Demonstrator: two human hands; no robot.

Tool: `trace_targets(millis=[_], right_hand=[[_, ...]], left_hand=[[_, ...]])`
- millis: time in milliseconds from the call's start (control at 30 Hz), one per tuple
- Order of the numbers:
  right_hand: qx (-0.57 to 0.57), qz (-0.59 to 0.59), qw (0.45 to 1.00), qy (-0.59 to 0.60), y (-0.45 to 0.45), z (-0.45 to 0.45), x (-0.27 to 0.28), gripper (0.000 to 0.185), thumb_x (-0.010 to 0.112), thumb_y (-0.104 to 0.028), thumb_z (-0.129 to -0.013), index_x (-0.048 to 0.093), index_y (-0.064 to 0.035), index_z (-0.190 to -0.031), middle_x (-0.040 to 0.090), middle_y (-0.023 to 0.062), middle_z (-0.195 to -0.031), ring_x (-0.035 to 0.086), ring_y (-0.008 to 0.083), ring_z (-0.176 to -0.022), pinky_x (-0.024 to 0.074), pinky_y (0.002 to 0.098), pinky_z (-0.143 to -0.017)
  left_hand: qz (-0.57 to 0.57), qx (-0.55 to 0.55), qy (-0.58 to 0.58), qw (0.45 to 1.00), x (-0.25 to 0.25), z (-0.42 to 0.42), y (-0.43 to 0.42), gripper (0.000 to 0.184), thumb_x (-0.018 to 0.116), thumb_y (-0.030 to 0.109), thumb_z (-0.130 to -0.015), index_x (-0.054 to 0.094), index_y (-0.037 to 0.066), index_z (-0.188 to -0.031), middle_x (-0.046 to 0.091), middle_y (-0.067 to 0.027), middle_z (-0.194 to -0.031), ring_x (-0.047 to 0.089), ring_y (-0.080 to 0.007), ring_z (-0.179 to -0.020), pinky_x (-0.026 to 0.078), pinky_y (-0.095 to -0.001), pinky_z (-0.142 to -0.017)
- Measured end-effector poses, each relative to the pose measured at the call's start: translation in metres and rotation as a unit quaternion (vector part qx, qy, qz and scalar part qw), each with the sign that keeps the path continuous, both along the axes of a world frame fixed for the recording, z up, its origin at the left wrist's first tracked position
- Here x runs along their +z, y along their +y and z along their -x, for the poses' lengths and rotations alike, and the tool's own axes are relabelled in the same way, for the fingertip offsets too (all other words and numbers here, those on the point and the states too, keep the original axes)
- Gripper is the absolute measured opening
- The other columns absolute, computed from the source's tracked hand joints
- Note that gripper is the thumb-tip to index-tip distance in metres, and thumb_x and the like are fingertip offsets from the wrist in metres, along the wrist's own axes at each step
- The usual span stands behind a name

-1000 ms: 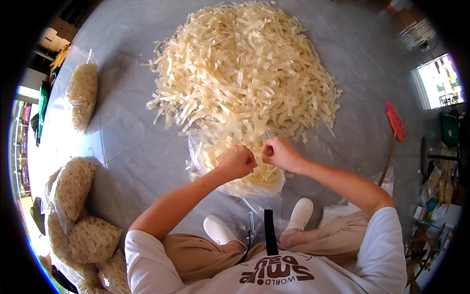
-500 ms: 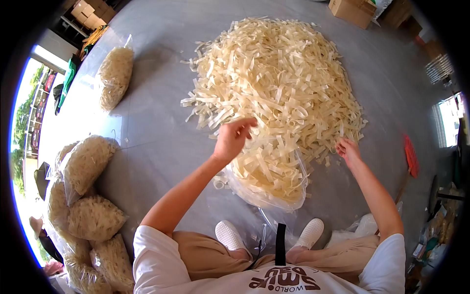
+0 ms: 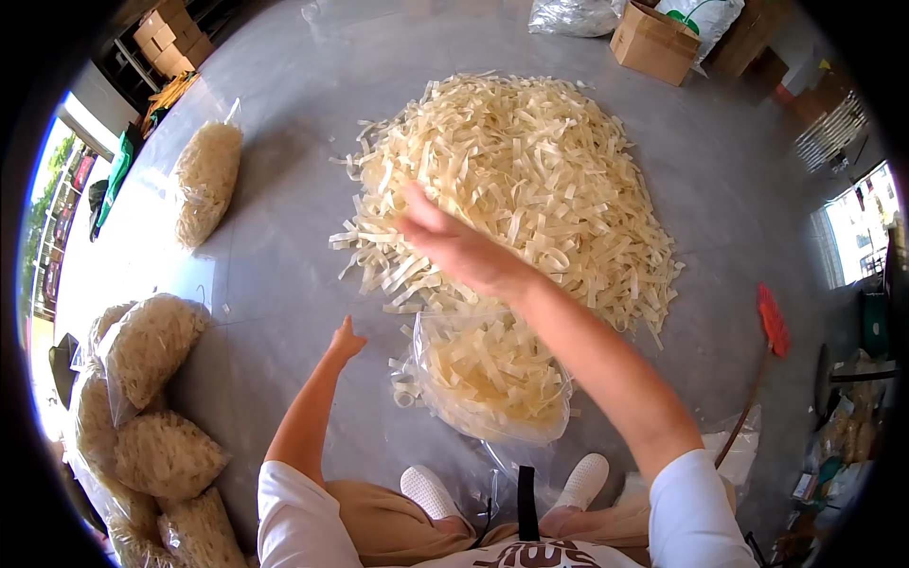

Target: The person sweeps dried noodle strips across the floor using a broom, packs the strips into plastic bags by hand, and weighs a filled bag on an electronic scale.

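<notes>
A clear plastic bag (image 3: 426, 364), partly filled with pale cream strips, lies with its mouth toward a large heap of the same strips (image 3: 530, 180). My right hand (image 3: 459, 248) reaches across to the left over the lower left part of the heap. Its fingers are stretched out and slightly blurred, and nothing shows in them. Left of the bag, my left hand (image 3: 347, 339) hangs over the bare floor, apart from the bag. Thumb and fingers there stand apart with nothing visible between them.
Several filled bags (image 3: 170, 454) are piled at the left, and another filled bag (image 3: 208, 180) stands farther back. A cardboard box (image 3: 655, 43) is at the back right. A red-headed broom (image 3: 774, 322) lies at the right. My shoes flank the bag's near end.
My right hand has swung left from the heap's right edge across the strips. My left hand has drawn back from above the bag to its left. The view has shifted slightly.
</notes>
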State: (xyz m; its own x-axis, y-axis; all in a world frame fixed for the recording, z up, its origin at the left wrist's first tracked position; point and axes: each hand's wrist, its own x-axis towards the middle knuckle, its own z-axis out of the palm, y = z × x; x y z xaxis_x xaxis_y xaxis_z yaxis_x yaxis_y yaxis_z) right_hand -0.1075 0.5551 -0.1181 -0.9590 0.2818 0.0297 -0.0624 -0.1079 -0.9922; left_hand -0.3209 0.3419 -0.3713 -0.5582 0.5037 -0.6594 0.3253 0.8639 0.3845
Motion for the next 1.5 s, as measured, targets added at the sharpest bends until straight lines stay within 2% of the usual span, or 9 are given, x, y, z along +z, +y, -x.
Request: trace_targets(millis=[167, 300, 433, 600, 933, 1067, 1167, 1367, 1500], right_hand=[[-0.057, -0.128, 0.985, 0.105, -0.031, 0.084, 0.064, 0.084, 0.046, -0.044, -0.088, 0.002, 0.0055, -0.139, 0.002, 0.0240, -0.145, 0.015, 0.0346, -0.134, 0.0203, 0.0384, -0.108], [-0.225, -0.146, 0.963, -0.011, 0.038, 0.032, -0.023, 0.058, 0.050, -0.014, -0.088, 0.024, 0.0003, -0.137, 0.029, 0.0220, -0.140, 0.045, 0.0267, -0.119, 0.0468, 0.0303, -0.089], [-0.432, -0.314, 0.823, -0.194, 0.120, -0.050, -0.148, 0.028, 0.050, -0.001, -0.084, 0.054, 0.0031, -0.111, 0.058, 0.0199, -0.111, 0.058, 0.0280, -0.102, 0.0467, 0.0357, -0.083], [-0.349, -0.325, 0.867, -0.148, 0.145, -0.035, -0.161, 0.021, 0.053, -0.004, -0.082, 0.059, 0.0010, -0.102, 0.063, 0.0176, -0.096, 0.059, 0.0289, -0.095, 0.0459, 0.0367, -0.082], [-0.133, -0.664, 0.717, -0.166, 0.139, -0.016, -0.201, 0.018, 0.064, -0.007, -0.072, 0.062, -0.0037, -0.089, 0.059, 0.0079, -0.075, 0.055, 0.0277, -0.081, 0.0448, 0.0388, -0.075], [-0.183, -0.573, 0.783, -0.155, 0.124, -0.044, -0.162, 0.006, 0.062, -0.006, -0.073, 0.061, -0.0011, -0.077, 0.059, 0.0082, -0.071, 0.056, 0.0280, -0.074, 0.0455, 0.0354, -0.070], [-0.212, -0.241, 0.922, -0.217, 0.108, -0.074, -0.145, 0.012, 0.054, -0.008, -0.083, 0.063, -0.0007, -0.079, 0.064, 0.0068, -0.075, 0.057, 0.0134, -0.061, 0.0439, 0.0246, -0.057], [-0.148, -0.008, 0.957, -0.248, 0.072, -0.115, -0.114, 0.018, 0.051, -0.011, -0.089, 0.062, 0.0029, -0.091, 0.063, 0.0031, -0.076, 0.053, 0.0058, -0.058, 0.0441, 0.0214, -0.054], [-0.141, -0.082, 0.955, -0.247, 0.055, -0.128, -0.106, 0.018, 0.050, -0.009, -0.088, 0.063, 0.0028, -0.090, 0.064, 0.0040, -0.072, 0.054, 0.0067, -0.057, 0.0448, 0.0219, -0.053]], left_hand=[[0.007, -0.050, 0.038, 0.998, -0.002, -0.019, 0.019, 0.093, 0.066, 0.024, -0.070, 0.010, 0.006, -0.142, 0.015, -0.0284, -0.142, 0.023, -0.0451, -0.129, 0.032, -0.0472, -0.101], [0.054, -0.047, 0.038, 0.997, -0.007, -0.033, 0.028, 0.108, 0.074, 0.027, -0.066, 0.001, 0.008, -0.142, -0.003, -0.0268, -0.145, 0.008, -0.0463, -0.132, 0.026, -0.0600, -0.099], [0.142, -0.055, 0.040, 0.988, -0.015, -0.048, 0.029, 0.144, 0.088, 0.035, -0.043, -0.016, 0.010, -0.139, -0.025, -0.0246, -0.141, -0.012, -0.0419, -0.133, 0.019, -0.0684, -0.095], [0.205, -0.018, 0.031, 0.978, -0.024, -0.053, 0.039, 0.162, 0.092, 0.038, -0.030, -0.030, 0.009, -0.133, -0.038, -0.0250, -0.134, -0.025, -0.0433, -0.129, 0.013, -0.0698, -0.094], [0.194, -0.004, 0.012, 0.981, -0.018, -0.056, 0.040, 0.165, 0.092, 0.035, -0.027, -0.033, 0.008, -0.131, -0.041, -0.0261, -0.131, -0.030, -0.0442, -0.126, 0.010, -0.0703, -0.094], [0.208, -0.005, 0.020, 0.978, -0.022, -0.054, 0.041, 0.165, 0.092, 0.036, -0.028, -0.033, 0.007, -0.131, -0.041, -0.0267, -0.131, -0.030, -0.0443, -0.126, 0.010, -0.0712, -0.093], [0.214, -0.014, 0.020, 0.977, -0.024, -0.053, 0.040, 0.165, 0.092, 0.036, -0.028, -0.033, 0.007, -0.130, -0.041, -0.0269, -0.131, -0.029, -0.0445, -0.126, 0.010, -0.0718, -0.092], [0.193, -0.032, 0.032, 0.980, -0.008, -0.053, 0.045, 0.155, 0.090, 0.037, -0.038, -0.027, 0.006, -0.134, -0.032, -0.0295, -0.136, -0.021, -0.0483, -0.129, 0.013, -0.0687, -0.095], [-0.223, 0.056, 0.125, 0.965, 0.005, -0.068, 0.071, 0.080, 0.066, 0.030, -0.077, 0.021, 0.005, -0.138, 0.018, -0.0299, -0.140, 0.025, -0.0427, -0.129, 0.019, -0.0505, -0.105]])
